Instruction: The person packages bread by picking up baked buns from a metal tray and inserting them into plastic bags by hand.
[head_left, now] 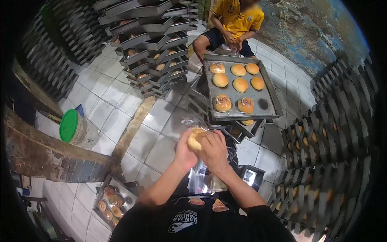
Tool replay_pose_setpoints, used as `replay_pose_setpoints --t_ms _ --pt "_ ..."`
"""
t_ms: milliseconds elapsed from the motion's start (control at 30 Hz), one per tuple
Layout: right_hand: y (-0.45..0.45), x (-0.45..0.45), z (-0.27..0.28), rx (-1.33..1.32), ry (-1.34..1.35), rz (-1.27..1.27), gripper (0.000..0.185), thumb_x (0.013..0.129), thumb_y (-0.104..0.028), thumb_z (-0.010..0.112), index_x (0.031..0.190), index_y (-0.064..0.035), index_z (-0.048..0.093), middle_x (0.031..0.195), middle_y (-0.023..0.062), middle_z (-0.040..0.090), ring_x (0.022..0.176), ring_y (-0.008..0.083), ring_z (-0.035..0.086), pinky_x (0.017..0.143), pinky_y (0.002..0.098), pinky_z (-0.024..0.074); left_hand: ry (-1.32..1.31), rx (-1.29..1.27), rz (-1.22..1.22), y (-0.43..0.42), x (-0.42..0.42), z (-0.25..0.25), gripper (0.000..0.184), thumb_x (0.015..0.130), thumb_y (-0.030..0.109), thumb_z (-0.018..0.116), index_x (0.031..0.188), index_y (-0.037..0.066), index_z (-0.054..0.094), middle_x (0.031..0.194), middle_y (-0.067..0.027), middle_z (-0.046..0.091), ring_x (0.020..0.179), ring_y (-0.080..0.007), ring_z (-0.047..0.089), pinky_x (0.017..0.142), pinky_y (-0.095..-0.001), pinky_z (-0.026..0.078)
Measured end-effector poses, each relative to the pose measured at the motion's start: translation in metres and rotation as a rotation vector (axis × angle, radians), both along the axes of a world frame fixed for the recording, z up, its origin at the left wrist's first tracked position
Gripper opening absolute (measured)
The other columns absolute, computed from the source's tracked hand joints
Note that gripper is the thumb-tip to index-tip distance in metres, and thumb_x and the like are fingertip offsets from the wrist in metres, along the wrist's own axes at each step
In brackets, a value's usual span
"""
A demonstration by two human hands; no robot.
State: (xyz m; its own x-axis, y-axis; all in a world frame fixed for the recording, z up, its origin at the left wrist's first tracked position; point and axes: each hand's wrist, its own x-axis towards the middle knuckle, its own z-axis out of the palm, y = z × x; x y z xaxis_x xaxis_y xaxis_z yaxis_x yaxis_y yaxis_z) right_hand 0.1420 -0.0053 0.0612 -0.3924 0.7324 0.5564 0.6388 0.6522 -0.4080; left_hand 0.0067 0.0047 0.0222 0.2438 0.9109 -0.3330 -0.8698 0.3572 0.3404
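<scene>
A pale golden bun (196,139) is between my two hands, above my lap. My left hand (185,151) is wrapped round its left side, and my right hand (213,150) has its fingers curled over its right side. Clear plastic bags (199,180) lie on my lap below the hands. Just ahead, a metal tray (242,116) holds several buns; some, like the front bun (222,103), are in printed clear wrappers, while others, like the middle bun (240,85), look unwrapped.
A person in a yellow shirt (238,18) sits behind the tray. Stacked trays stand at the back left (155,52) and right (322,137). A white bucket with a green lid (69,125) is at left; a tray of wrapped buns (98,205) sits lower left.
</scene>
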Motion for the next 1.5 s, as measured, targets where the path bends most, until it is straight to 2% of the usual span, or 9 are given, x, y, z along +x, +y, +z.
replay_pose_setpoints --t_ms 267,400,833,1000,1067,1200,1400,1433,1500 --pt "0.002 -0.009 -0.034 -0.093 -0.243 0.006 0.062 0.08 -0.004 0.064 0.141 -0.0025 0.053 0.141 0.022 0.055 0.139 0.0352 0.047 0.121 0.0579 0.0246 0.337 0.067 0.032 -0.015 0.008 -0.021 0.049 0.105 0.042 0.05 0.138 0.006 0.055 0.133 -0.01 0.064 0.125 -0.0237 0.059 0.109 -0.0406 0.046" --pt "0.012 -0.007 -0.004 -0.048 -0.272 0.0 0.048 0.083 -0.01 0.063 0.131 -0.0027 0.058 0.137 0.0177 0.058 0.138 0.033 0.048 0.12 0.0628 0.0237 -0.084 0.116 0.019 0.011 -0.014 -0.005 0.045 0.105 0.04 0.053 0.14 0.011 0.054 0.134 -0.0084 0.063 0.125 -0.0214 0.059 0.108 -0.0395 0.046" --pt "-0.003 0.006 0.003 -0.783 0.35 0.423 0.01 0.091 -0.004 0.07 0.088 -0.0036 0.061 0.088 0.0084 0.064 0.083 0.0247 0.064 0.077 0.0382 0.0496 -0.099 -0.027 0.015 0.058 -0.003 -0.035 0.07 0.106 0.064 0.031 0.139 0.006 0.051 0.135 -0.0194 0.058 0.123 -0.0381 0.06 0.107 -0.0598 0.048" --pt "-0.024 0.041 0.014 -1.113 0.367 0.636 0.029 0.084 -0.009 0.08 0.108 -0.0006 0.066 0.108 0.0138 0.066 0.104 0.0277 0.065 0.083 0.0359 0.0561 0.2 0.297 0.06 0.044 -0.048 -0.032 0.063 0.107 0.059 0.032 0.139 0.009 0.051 0.135 -0.0155 0.06 0.124 -0.0339 0.06 0.106 -0.0595 0.048" --pt "-0.007 0.022 0.011 -0.119 0.156 -0.124 0.033 0.08 -0.01 0.082 0.11 -0.004 0.069 0.11 0.0152 0.067 0.107 0.0315 0.065 0.085 0.0393 0.0573 -0.013 0.024 -0.058 0.004 -0.036 0.005 0.061 0.108 0.058 0.031 0.14 0.009 0.051 0.135 -0.0142 0.061 0.123 -0.0321 0.06 0.104 -0.0563 0.05" --pt "-0.009 0.016 0.014 -0.103 0.163 0.215 0.024 0.09 -0.013 0.07 0.113 -0.0044 0.071 0.108 0.0137 0.07 0.101 0.0368 0.067 0.087 0.0405 0.0557 0.531 0.052 -0.005 -0.012 -0.039 -0.026 0.057 0.107 0.053 0.043 0.142 0.007 0.05 0.133 -0.0088 0.063 0.121 -0.0229 0.062 0.095 -0.0403 0.054" --pt "0.036 0.03 -0.04 -0.568 0.391 -0.202 0.025 0.102 -0.021 0.058 0.102 0.002 0.068 0.093 0.0189 0.067 0.084 0.0365 0.066 0.078 0.0395 0.0519 0.876 0.183 0.115 0.008 -0.033 0.0 0.028 0.105 0.026 0.06 0.101 0.001 0.073 0.109 -0.0065 0.071 0.098 -0.0145 0.067 0.086 -0.0278 0.052" --pt "0.038 0.028 -0.049 -0.453 0.393 -0.16 0.025 0.103 -0.015 0.061 0.086 0.0034 0.063 0.068 0.0072 0.058 0.065 0.0131 0.057 0.062 0.0315 0.0476 1.018 0.249 0.146 0.011 -0.035 -0.006 0.028 0.105 0.025 0.06 0.098 0.001 0.073 0.106 -0.0063 0.071 0.095 -0.014 0.066 0.083 -0.0273 0.052" --pt "0.028 0.014 -0.016 -0.268 0.364 -0.091 0.028 0.102 -0.016 0.061 0.082 0.0036 0.059 0.066 0.0087 0.054 0.061 0.0153 0.053 0.059 0.0342 0.0449 1.166 0.286 0.174 0.016 -0.034 -0.007 0.028 0.105 0.022 0.059 0.092 0.0 0.07 0.098 -0.0062 0.068 0.089 -0.0129 0.064 0.076 -0.0275 0.05"
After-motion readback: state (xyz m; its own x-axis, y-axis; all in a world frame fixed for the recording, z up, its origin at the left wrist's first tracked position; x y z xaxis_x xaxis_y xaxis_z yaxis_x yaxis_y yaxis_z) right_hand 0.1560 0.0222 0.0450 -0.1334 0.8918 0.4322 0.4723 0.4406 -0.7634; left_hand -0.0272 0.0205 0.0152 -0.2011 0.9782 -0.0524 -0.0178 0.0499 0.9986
